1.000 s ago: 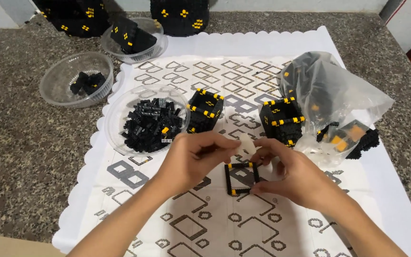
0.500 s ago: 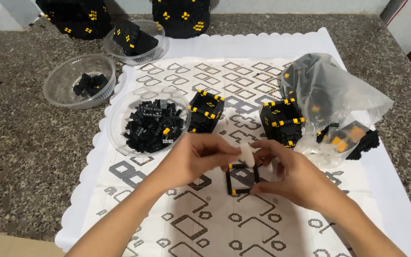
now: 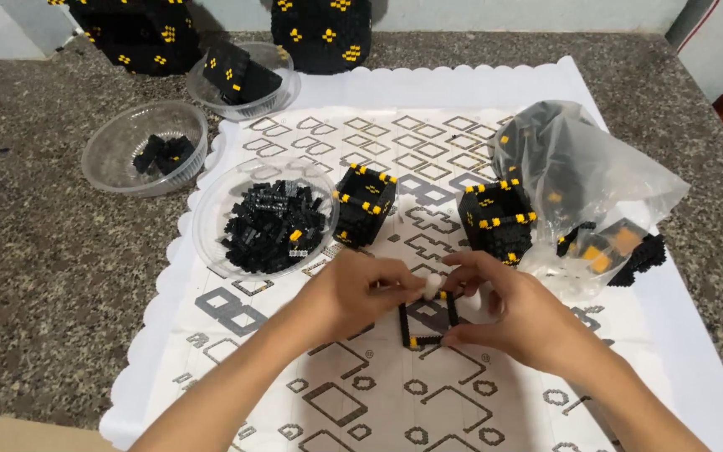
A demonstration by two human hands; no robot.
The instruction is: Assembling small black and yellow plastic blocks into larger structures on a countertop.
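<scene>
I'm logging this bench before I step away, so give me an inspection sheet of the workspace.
Surface: speckled stone counter under a white scalloped paper mat with grey square prints.
Job's things: small black-and-yellow brick frame, lying on the mat between both hands.
Clutter: clear bowl of black bricks; two smaller clear bowls; two built black-and-yellow cubes; clear plastic bag.
Grips: left hand and right hand both pinch the frame.
Cables: nothing seen.
Surroundings: large black-and-yellow builds at the far edge.
</scene>
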